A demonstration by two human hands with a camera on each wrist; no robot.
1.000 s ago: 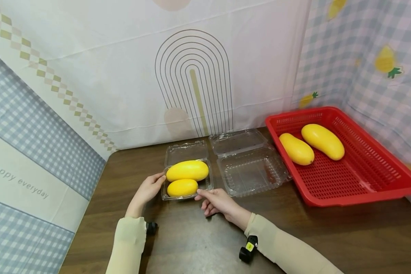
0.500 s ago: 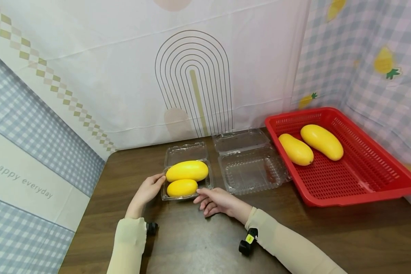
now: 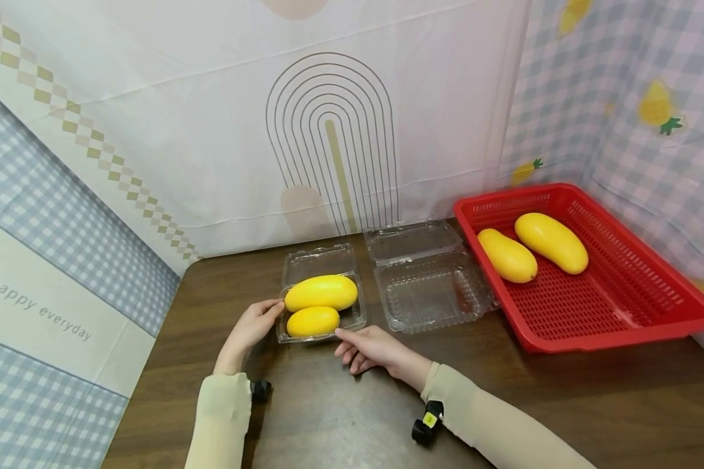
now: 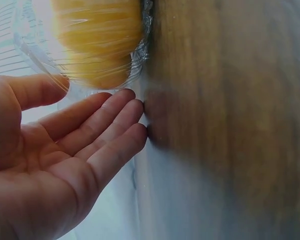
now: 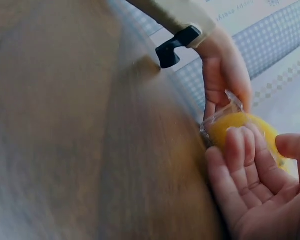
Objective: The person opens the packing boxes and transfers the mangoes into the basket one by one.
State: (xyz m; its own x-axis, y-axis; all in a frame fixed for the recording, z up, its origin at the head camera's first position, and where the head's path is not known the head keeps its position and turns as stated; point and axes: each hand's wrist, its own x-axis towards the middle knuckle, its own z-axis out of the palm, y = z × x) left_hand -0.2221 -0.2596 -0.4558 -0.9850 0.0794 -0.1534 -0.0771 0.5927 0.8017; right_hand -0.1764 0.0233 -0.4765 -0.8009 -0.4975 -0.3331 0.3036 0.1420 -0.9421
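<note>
Two smooth, oblong yellow fruits, a longer one [image 3: 321,292] behind a shorter one [image 3: 313,322], lie side by side in a small clear plastic clamshell container [image 3: 352,318]. Its lid [image 3: 319,262] is folded back toward the wall. My left hand [image 3: 257,324] holds the container's left side, thumb at the rim and fingers extended along the wall, as the left wrist view [image 4: 75,135] shows. At the front right corner my right hand [image 3: 375,350] pinches the rim with its thumb on top; its other fingers are loosely bent below.
A larger clear clamshell container [image 3: 433,294] stands with its lid raised to the right, against a red plastic basket [image 3: 607,342]. Inside the basket lie two more yellow fruits, one [image 3: 507,255] near its left wall and a longer one [image 3: 551,243]. Behind the table [image 3: 328,417] hangs a fabric backdrop.
My right thumb lifts slightly, then comes down onto the front rim. The larger container has shifted slightly right and back since the first frame. My left hand stays put.
</note>
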